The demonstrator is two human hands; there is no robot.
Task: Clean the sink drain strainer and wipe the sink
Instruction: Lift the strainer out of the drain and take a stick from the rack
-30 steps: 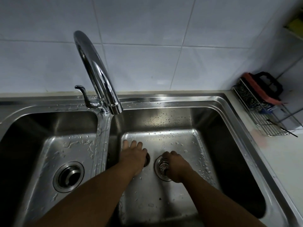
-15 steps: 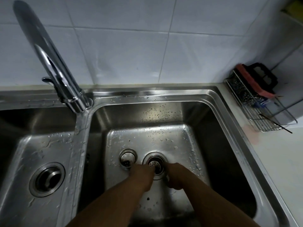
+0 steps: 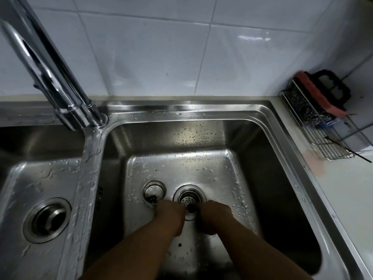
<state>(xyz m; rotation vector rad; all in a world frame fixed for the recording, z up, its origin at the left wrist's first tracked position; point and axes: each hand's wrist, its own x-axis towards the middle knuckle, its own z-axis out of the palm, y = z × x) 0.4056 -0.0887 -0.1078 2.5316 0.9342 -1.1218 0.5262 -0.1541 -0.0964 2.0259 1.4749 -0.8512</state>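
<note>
Both hands were knuckles-up with the fingers bent down out of sight, so I cannot tell how tightly either was closed or whether it held anything. The left hand (image 3: 170,214) sat at the near-left rim of the drain strainer (image 3: 186,201) and the right hand (image 3: 217,216) at its near-right rim. A dark knob (image 3: 190,207) lay between the two.

The strainer lay seated in the drain opening, toward the near edge of the right basin (image 3: 191,170) of the sink (image 3: 181,109). Its perforated face pointed straight up. It was round, so no long axis could be named.

Just left of it on the basin floor stood a small steel cup (image 3: 154,191), mouth up, with dark bits inside. Water drops covered the floor and far wall.

At the far-left corner of this basin rose the faucet (image 3: 50,67). On the counter (image 3: 347,188) past the right rim stood a wire rack (image 3: 323,138) holding steel wool (image 3: 302,106) and a red-edged scrubber (image 3: 314,93).
</note>
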